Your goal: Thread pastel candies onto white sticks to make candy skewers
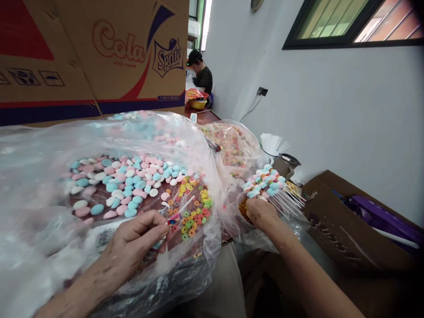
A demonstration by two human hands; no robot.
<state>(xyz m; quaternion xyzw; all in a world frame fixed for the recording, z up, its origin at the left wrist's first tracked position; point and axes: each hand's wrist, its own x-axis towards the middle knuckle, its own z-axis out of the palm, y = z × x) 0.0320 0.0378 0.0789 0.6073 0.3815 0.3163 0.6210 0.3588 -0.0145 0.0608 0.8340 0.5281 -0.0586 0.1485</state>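
My left hand (135,238) pinches a small coloured wrapper (174,219), and a white stick (187,204) slants up beside it. Around it lie pink, blue and white candies (132,181) and ring-shaped candies (195,212) inside a big clear plastic bag (185,132). My right hand (263,214) is closed at a pile of candy skewers (265,182) with white sticks pointing right. Its fingertips are hidden, so what it grips cannot be made out. A golden wrapper or dish (243,210) shows beside that hand.
A large cardboard box (92,57) stands behind the bag. More ring candies sit in a second bag (236,141). A grey mug (285,165) and white sticks (274,143) are near the wall. An open carton (344,238) is at right; a person (202,77) sits far back.
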